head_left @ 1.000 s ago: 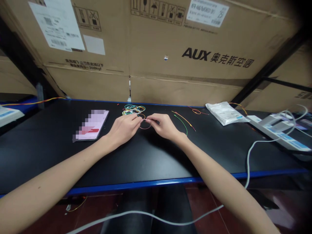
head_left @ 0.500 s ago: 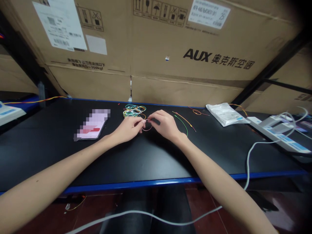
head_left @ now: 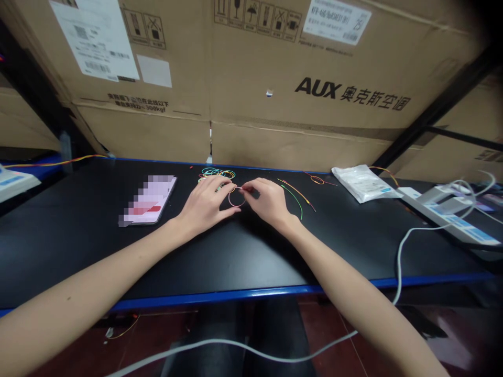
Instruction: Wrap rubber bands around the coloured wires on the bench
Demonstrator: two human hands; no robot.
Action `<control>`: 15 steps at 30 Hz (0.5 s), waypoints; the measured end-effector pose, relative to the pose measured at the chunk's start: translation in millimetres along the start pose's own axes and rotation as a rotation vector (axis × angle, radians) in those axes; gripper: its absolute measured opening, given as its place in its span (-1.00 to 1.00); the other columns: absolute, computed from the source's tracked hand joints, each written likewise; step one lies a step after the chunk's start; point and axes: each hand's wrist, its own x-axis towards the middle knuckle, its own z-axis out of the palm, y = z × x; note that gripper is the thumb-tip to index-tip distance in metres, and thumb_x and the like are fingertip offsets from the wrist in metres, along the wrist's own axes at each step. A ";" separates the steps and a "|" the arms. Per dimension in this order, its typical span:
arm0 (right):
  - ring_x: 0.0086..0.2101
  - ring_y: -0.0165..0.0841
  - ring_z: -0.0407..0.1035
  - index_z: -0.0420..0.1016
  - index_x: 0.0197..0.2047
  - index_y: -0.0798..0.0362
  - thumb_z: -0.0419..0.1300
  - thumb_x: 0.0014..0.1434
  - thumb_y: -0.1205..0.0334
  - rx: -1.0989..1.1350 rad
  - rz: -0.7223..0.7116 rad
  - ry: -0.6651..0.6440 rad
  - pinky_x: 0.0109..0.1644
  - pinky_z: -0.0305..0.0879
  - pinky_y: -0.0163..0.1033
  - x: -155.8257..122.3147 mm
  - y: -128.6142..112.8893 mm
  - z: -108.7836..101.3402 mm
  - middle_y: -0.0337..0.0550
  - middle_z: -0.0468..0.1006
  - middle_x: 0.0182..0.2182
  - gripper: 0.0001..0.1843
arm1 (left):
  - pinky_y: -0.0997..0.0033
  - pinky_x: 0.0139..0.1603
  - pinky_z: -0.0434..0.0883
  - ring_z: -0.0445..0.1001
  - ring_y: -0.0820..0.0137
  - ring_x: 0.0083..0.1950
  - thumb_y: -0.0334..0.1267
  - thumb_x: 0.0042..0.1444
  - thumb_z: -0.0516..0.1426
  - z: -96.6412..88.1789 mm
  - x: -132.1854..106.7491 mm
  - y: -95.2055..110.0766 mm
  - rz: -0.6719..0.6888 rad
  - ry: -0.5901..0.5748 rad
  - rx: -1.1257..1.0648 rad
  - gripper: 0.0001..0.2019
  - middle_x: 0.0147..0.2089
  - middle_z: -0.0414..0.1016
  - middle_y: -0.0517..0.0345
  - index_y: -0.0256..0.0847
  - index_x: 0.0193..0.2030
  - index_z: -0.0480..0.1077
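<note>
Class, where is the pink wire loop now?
In the head view, the pink wire loop sits between the left hand and right hand, near the coloured wire pile.

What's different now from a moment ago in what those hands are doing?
The left hand has opened, its fingers spreading over the coloured wire pile, and it seems to have let go of the pink wire loop. The loop now forms a rounder ring. The right hand still pinches it. The phone and white bag stayed put.
</note>
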 end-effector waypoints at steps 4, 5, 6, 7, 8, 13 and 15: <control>-0.31 -0.34 0.48 0.58 -0.32 -0.01 0.23 0.23 0.23 -0.003 0.015 0.006 -0.20 0.30 -0.26 -0.5 -1.2 -0.4 -0.18 0.63 -0.34 -0.89 | 0.00 0.10 0.42 0.42 0.03 0.14 -0.12 0.08 0.29 -0.4 -0.2 -0.3 0.023 0.028 0.026 -0.59 0.05 0.50 -0.17 -0.26 0.03 0.46; -0.31 -0.34 0.48 0.58 -0.32 -0.01 0.23 0.23 0.23 -0.003 0.015 0.005 -0.20 0.30 -0.26 -0.5 -1.2 -0.6 -0.18 0.63 -0.35 -0.89 | -0.01 0.10 0.42 0.42 0.04 0.13 -0.13 0.09 0.28 -0.1 -0.5 -0.2 0.018 0.035 0.027 -0.61 0.04 0.50 -0.16 -0.25 0.03 0.46; -0.31 -0.33 0.47 0.58 -0.32 -0.01 0.22 0.23 0.24 -0.006 0.012 0.005 -0.20 0.30 -0.25 -0.4 -1.1 -0.7 -0.18 0.63 -0.35 -0.89 | -0.01 0.10 0.43 0.43 0.05 0.13 -0.14 0.11 0.27 0.3 -0.8 -0.3 0.014 0.040 0.024 -0.62 0.02 0.51 -0.15 -0.25 0.04 0.46; -0.31 -0.33 0.47 0.58 -0.31 -0.01 0.22 0.24 0.24 -0.011 0.006 0.006 -0.20 0.30 -0.25 -0.5 -0.9 -0.7 -0.18 0.63 -0.35 -0.88 | -0.01 0.10 0.43 0.43 0.06 0.13 -0.14 0.12 0.27 0.8 -1.1 -0.3 0.013 0.043 0.018 -0.62 0.01 0.51 -0.14 -0.24 0.04 0.46; -0.31 -0.32 0.47 0.58 -0.30 -0.01 0.21 0.24 0.24 -0.018 -0.006 0.006 -0.20 0.30 -0.25 -0.5 -0.5 -0.6 -0.17 0.63 -0.35 -0.88 | -0.01 0.10 0.43 0.43 0.06 0.12 -0.15 0.13 0.26 1.3 -1.3 -0.4 0.014 0.045 0.010 -0.62 0.00 0.52 -0.14 -0.25 0.05 0.46; -0.25 -0.30 0.49 0.59 -0.27 0.00 0.13 0.30 0.27 -0.023 -0.071 -0.044 -0.16 0.31 -0.22 -1.2 1.7 -0.6 -0.13 0.65 -0.23 -0.80 | -0.02 0.10 0.43 0.43 0.08 0.13 -0.16 0.15 0.24 3.2 -1.5 -2.5 0.027 0.038 -0.052 -0.63 -0.02 0.51 -0.13 -0.25 0.07 0.45; -0.25 -0.30 0.49 0.59 -0.26 0.00 0.09 0.32 0.28 0.011 -0.076 -0.078 -0.16 0.31 -0.22 -0.9 2.7 -1.2 -0.13 0.65 -0.23 -0.77 | -0.03 0.14 0.42 0.39 0.08 0.17 -0.16 0.17 0.23 3.3 -1.4 -4.1 0.034 0.026 -0.060 -0.63 0.01 0.49 -0.13 -0.24 0.08 0.43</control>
